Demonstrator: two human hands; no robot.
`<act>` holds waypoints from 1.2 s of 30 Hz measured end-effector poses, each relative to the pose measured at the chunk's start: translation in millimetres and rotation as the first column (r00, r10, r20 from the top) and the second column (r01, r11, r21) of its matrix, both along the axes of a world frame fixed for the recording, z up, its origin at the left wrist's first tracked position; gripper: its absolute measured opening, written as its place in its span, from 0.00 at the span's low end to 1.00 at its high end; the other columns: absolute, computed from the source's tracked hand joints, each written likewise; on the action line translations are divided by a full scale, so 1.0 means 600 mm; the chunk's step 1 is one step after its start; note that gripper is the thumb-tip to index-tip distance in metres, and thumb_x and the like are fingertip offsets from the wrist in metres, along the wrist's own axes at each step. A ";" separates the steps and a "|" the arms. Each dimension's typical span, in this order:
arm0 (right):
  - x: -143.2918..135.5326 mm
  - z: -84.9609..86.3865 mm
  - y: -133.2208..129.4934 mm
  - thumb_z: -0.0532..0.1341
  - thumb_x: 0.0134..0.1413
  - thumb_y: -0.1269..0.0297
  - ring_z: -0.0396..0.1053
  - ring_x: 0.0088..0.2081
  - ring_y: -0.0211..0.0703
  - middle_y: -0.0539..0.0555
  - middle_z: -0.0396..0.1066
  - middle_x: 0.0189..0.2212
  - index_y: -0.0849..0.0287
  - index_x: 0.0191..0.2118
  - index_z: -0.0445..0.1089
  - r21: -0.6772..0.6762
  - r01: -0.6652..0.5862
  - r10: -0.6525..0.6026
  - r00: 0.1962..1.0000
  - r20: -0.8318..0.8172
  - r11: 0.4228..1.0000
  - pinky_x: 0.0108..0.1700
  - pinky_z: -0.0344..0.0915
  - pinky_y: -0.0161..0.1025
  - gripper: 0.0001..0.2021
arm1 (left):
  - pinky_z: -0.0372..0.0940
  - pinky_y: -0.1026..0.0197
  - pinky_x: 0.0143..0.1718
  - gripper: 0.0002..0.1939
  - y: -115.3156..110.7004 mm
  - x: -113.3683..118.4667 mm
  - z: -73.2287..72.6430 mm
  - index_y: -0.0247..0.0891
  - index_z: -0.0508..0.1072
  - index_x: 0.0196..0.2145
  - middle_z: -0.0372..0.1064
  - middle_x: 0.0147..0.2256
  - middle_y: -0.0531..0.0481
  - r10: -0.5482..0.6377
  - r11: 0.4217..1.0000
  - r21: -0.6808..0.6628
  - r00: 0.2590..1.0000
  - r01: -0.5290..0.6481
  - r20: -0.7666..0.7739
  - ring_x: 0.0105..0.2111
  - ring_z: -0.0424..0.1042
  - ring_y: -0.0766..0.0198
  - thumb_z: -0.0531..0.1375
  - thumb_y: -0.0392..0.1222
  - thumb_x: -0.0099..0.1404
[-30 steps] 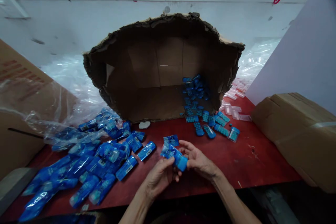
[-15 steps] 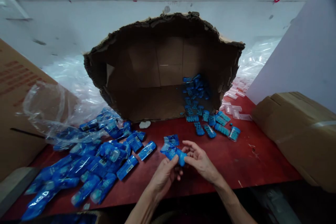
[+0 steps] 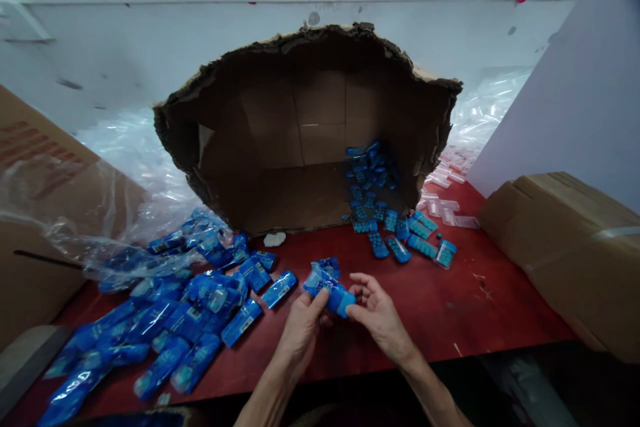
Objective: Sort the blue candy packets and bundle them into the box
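blue packet (image 3: 330, 292) pinched in the left hand (image 3: 306, 315) above a red table (image 3: 430, 310), white wall (image 3: 120, 47) behind.

Blue pack (image 3: 336, 293), glossy printed wrapper, light-blue right end: held tilted above table (image 3: 475, 310), pinched by left hand (image 3: 301, 321); right hand (image 3: 381, 317) at light-blue end. Blue wrapper piece (image 3: 329, 266) just beyond pack.

The left hand (image 3: 303, 317) grips a blue packet (image 3: 329, 293) over the red worktop (image 3: 425, 313); the right hand's (image 3: 376, 315) fingers touch its lower end.
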State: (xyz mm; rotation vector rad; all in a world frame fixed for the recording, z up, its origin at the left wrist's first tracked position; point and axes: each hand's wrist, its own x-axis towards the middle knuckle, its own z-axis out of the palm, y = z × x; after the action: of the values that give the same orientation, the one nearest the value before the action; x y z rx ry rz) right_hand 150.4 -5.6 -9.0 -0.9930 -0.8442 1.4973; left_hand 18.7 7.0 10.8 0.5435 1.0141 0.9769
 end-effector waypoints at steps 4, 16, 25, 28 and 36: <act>-0.002 0.004 0.003 0.63 0.37 0.72 0.60 0.28 0.33 0.47 0.59 0.29 0.55 0.46 0.57 0.013 -0.068 0.069 0.996 -0.065 0.998 0.29 0.60 0.33 0.26 | 0.55 0.67 0.23 0.09 -0.002 -0.003 0.000 0.32 0.71 0.31 0.69 0.23 0.49 -0.095 0.994 -0.035 0.987 0.100 0.132 0.22 0.63 0.71 0.59 0.41 0.54; 0.016 0.015 0.019 0.65 0.33 0.76 0.63 0.29 0.33 0.47 0.60 0.33 0.49 0.53 0.51 0.051 -0.270 0.275 0.951 -0.139 0.961 0.28 0.60 0.32 0.38 | 0.56 0.66 0.22 0.08 -0.006 -0.008 -0.006 0.33 0.71 0.31 0.70 0.25 0.48 -0.136 0.986 -0.060 0.955 0.157 0.263 0.25 0.66 0.67 0.58 0.40 0.55; 0.018 0.009 0.021 0.65 0.32 0.76 0.64 0.31 0.32 0.48 0.60 0.36 0.49 0.55 0.48 0.029 -0.338 0.338 0.928 -0.158 0.941 0.31 0.61 0.32 0.41 | 0.55 0.67 0.21 0.14 -0.011 0.001 -0.007 0.33 0.72 0.34 0.71 0.27 0.47 -0.100 0.984 -0.121 0.973 0.127 0.207 0.24 0.66 0.67 0.59 0.45 0.52; 0.021 0.012 0.023 0.65 0.35 0.75 0.63 0.31 0.31 0.48 0.60 0.37 0.50 0.55 0.48 0.038 -0.338 0.340 0.932 -0.129 0.940 0.32 0.60 0.32 0.40 | 0.55 0.66 0.21 0.13 -0.009 -0.001 -0.002 0.32 0.72 0.35 0.71 0.28 0.45 -0.119 0.985 -0.100 0.972 0.142 0.202 0.25 0.66 0.67 0.58 0.44 0.54; 0.028 0.011 0.025 0.65 0.35 0.75 0.62 0.30 0.30 0.48 0.60 0.38 0.48 0.56 0.47 0.059 -0.374 0.378 0.922 -0.084 0.926 0.30 0.59 0.30 0.41 | 0.60 0.64 0.28 0.12 -0.008 -0.004 0.001 0.34 0.71 0.37 0.72 0.31 0.45 -0.169 0.981 -0.053 0.961 0.185 0.221 0.27 0.67 0.66 0.58 0.41 0.55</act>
State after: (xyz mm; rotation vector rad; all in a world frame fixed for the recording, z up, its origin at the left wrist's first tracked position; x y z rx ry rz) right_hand 167.4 9.5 -2.5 -0.7479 -1.0358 1.8282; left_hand 16.3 2.1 11.4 0.4485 0.7893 0.8172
